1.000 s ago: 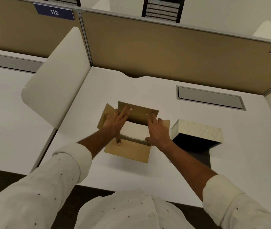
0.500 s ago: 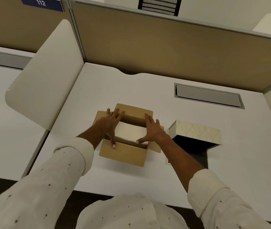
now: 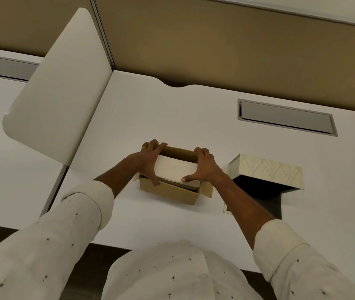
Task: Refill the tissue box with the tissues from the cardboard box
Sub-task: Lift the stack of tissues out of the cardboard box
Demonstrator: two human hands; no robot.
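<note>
Left hand (image 3: 148,163) and right hand (image 3: 204,169) are clamping the tissues (image 3: 175,171) inside the cardboard box (image 3: 172,191); next, lifting toward the tissue box (image 3: 267,169) beside the right hand

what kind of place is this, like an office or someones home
Most likely an open-plan office with cubicle desks. A tan fabric partition runs behind the white desk, a curved white divider separates it from the neighbouring desk, and a grey cable-access flap is set into the desktop.
</note>
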